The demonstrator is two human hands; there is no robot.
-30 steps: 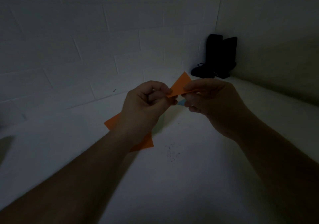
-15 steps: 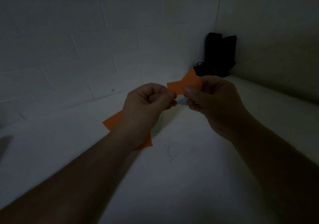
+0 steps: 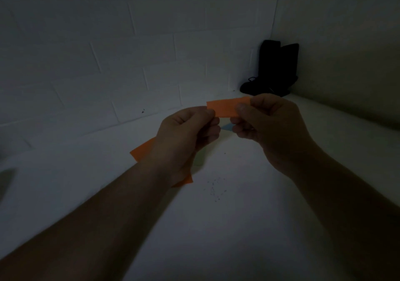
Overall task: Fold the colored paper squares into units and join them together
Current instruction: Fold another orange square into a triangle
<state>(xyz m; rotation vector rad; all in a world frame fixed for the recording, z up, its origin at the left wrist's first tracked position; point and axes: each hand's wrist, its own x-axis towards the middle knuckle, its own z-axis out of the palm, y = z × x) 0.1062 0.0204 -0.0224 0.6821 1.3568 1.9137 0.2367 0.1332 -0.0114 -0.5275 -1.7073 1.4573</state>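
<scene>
Left hand: the left hand (image 3: pixel 186 133) is in the centre of the frame, lifted above the bench. Its grip is pinching the left end of the small folded orange paper strip (image 3: pixel 225 108) between thumb and curled fingers.

Right hand: the right hand (image 3: pixel 268 125) is just to the right of it, and its thumb and fingers are pinching the right end of the same strip.

Held paper: the strip lies nearly level between the two hands, a little above centre, and it is a flat band.

Change: one second ago this paper pointed up to the upper right as a triangle tip; half a second ago it was tilted and partly open; now it is turned level and looks flattened.

Meaning: I judge that one fold of this unit is just pressed, and more folds are needed before any joining.

Other paper: a flat orange paper square (image 3: pixel 142 152) lies on the white bench (image 3: pixel 216 226) under the left wrist, partly hidden. A small light blue paper piece (image 3: pixel 227 127) shows between the hands, lower, on the bench.

Background: a dark black object (image 3: pixel 275 68) stands in the corner at upper right; what it is I cannot tell.

Light: the scene is very dim, so creases are not visible.
</scene>
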